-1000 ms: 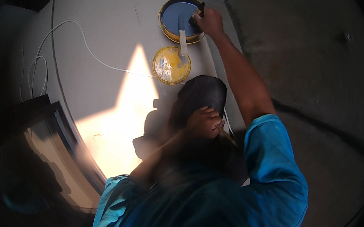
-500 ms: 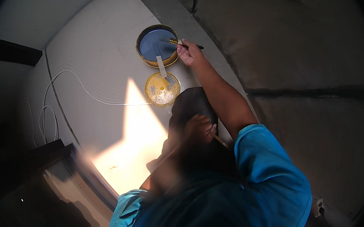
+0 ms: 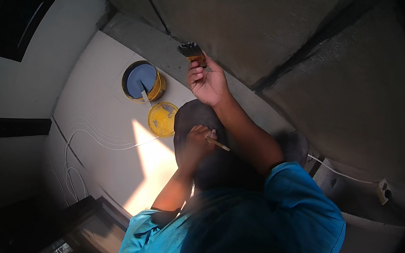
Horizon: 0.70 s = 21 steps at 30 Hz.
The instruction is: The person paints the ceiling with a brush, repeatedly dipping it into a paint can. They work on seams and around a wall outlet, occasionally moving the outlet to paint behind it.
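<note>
My right hand (image 3: 210, 87) is raised in front of the dark grey wall, fingers closed around a paintbrush (image 3: 193, 52) whose dark, wet-looking bristles point up and left. Resting over my dark-clothed knee, my left hand (image 3: 199, 143) is closed on a thin light-brown stick (image 3: 218, 143); its other end is hidden in the fist. On the floor to the left stands a yellow paint bucket (image 3: 159, 88) containing blue-grey paint (image 3: 141, 75). A flat pale strip (image 3: 145, 98) leans out over its rim. Beside the bucket lies a round yellow lid (image 3: 162, 120), smeared with grey.
A white cable (image 3: 104, 145) curls across the pale floor, with a sunlit patch (image 3: 151, 170) nearby. The grey wall (image 3: 291, 32) with dark joints rises at the right. A socket block (image 3: 384, 191) on a white cord sits at far right.
My right hand has brought the paintbrush away from over the bucket, up to the wall side. The view has turned, so the bucket and lid appear lower and farther left. My left hand keeps the stick.
</note>
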Tool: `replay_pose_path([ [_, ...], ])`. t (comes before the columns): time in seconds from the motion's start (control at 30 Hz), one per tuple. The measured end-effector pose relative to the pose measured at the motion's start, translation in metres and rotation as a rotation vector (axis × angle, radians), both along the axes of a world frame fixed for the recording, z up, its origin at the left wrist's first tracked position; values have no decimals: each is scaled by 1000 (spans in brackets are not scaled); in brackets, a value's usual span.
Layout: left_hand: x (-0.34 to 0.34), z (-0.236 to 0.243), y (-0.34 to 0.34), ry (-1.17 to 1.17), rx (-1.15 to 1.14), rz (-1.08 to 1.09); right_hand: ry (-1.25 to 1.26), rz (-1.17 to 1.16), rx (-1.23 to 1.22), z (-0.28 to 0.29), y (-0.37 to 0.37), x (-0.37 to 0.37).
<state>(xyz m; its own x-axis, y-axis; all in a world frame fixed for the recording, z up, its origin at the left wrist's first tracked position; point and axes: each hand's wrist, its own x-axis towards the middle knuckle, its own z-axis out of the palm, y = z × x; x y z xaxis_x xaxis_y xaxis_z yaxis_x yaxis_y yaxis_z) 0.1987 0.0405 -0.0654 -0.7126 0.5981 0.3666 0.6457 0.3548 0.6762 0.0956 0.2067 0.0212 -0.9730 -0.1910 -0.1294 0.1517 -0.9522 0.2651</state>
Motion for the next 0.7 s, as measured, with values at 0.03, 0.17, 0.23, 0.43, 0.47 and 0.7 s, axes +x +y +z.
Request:
replay_pose_path([
  [0.03,-3,2,7,9,-19,-38,28,-19,-45,9,14,18],
  [0.17,-2,30,24,43,-198,-158,72,-206,-69,53,51,96],
  [0.23,3,80,21,163,-302,-281,106,-284,-70,90,50,129],
  [0.43,-33,133,22,127,-607,-559,303,-927,-20,217,83,248],
  [0.47,-45,137,30,95,-728,-607,345,-1118,27,226,93,269],
  [0.7,28,326,62,-126,-1216,-802,-48,-1998,74,324,135,413],
])
